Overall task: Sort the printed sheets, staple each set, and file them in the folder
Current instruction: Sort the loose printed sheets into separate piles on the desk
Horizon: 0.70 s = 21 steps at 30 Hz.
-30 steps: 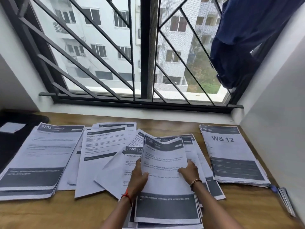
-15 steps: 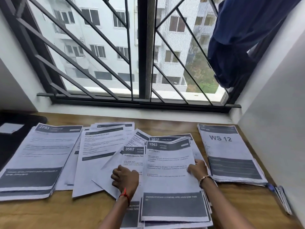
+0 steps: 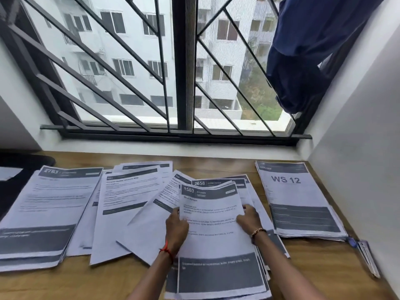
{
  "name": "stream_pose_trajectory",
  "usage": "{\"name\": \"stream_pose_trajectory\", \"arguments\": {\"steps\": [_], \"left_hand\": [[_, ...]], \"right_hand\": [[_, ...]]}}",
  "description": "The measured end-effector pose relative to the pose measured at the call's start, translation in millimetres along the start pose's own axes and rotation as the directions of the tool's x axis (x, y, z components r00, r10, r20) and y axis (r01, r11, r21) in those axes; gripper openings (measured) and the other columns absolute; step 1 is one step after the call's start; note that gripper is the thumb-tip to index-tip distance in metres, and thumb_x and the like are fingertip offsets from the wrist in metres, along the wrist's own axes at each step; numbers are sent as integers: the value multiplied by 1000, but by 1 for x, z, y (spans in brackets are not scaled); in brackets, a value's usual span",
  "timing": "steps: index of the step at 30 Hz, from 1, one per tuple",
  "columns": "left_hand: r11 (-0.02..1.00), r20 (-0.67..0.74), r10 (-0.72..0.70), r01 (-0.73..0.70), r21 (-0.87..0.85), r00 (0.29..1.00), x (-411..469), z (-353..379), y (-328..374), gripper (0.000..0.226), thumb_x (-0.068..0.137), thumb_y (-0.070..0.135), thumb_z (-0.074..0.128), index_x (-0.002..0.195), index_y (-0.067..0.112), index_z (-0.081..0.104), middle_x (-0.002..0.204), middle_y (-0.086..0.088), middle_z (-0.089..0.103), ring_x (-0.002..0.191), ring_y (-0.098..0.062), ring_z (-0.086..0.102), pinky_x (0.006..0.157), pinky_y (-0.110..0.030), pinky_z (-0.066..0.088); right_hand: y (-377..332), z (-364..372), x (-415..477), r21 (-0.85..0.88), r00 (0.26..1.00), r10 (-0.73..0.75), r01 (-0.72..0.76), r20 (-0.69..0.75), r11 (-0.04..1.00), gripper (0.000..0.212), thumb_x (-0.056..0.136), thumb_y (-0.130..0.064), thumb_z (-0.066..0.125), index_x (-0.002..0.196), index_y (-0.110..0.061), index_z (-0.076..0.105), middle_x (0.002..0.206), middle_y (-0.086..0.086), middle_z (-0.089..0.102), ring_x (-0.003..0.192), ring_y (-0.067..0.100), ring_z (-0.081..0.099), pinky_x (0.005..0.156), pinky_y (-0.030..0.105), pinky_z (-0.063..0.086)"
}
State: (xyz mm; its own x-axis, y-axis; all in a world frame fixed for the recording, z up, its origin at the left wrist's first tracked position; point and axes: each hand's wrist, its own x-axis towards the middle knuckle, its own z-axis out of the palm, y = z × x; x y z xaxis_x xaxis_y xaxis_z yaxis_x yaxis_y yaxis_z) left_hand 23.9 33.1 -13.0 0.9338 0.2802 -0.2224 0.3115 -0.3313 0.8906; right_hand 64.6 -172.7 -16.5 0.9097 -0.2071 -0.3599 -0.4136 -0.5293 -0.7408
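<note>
Wooden table (image 3: 313,267) across lower frame. 2763 stack (image 3: 47,208) at lower left, WS 12 stack (image 3: 296,202) at right. Sheet 1563 (image 3: 214,241) lower centre, topmost on a loose pile. Left hand (image 3: 176,230) grips its left edge, fingers curled; right hand (image 3: 246,219) pinches its right edge.

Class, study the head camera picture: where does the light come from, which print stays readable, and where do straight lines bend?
Head view: daylight enters through the barred window, lighting the desk evenly, without glare; the 1563 sheet and WS 12 stack have readable headings, while body text smears; the wide-angle lens tilts the right wall outward.
</note>
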Motion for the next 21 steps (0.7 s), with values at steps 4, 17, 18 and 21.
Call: {"name": "stream_pose_trajectory", "arguments": {"steps": [4, 17, 18, 21], "left_hand": [[999, 147, -32, 28, 28, 989, 5, 18, 14, 36, 86, 14, 55, 121, 5, 55, 127, -12, 57, 112, -27, 55, 95, -32, 44], [994, 199, -104, 106, 1, 974, 15, 44, 16, 36, 78, 13, 57, 114, 12, 52, 119, -4, 62, 104, -20, 59, 93, -39, 50], [995, 217, -86, 94, -25, 972, 14, 43, 17, 31, 79, 13, 60, 110, 16, 53, 114, 1, 64, 99, -17, 61, 91, -38, 51], [989, 263, -54, 88, -122, 963, 14, 38, 22, 45, 81, 1, 62, 119, 18, 45, 114, 1, 58, 102, -18, 59, 86, -30, 51]], "right_hand": [[-6, -28, 10, 19, 994, -19, 21, -103, 1000, 35, 74, 0, 51, 107, 7, 59, 106, 16, 63, 97, 33, 60, 74, 26, 43], [1, -33, 37, -438, 991, 125, -129, -39, 890, 68, 83, -36, 61, 140, -19, 29, 142, 21, 23, 132, 40, 24, 108, 44, 30], [0, -31, 38, -435, 990, 133, -138, -41, 890, 72, 82, -39, 62, 142, -20, 26, 143, 22, 21, 132, 40, 22, 108, 45, 29], [2, -30, 45, -285, 985, 161, -172, -64, 943, 81, 77, -40, 69, 141, -15, 25, 143, 22, 29, 130, 39, 31, 106, 43, 34]]}}
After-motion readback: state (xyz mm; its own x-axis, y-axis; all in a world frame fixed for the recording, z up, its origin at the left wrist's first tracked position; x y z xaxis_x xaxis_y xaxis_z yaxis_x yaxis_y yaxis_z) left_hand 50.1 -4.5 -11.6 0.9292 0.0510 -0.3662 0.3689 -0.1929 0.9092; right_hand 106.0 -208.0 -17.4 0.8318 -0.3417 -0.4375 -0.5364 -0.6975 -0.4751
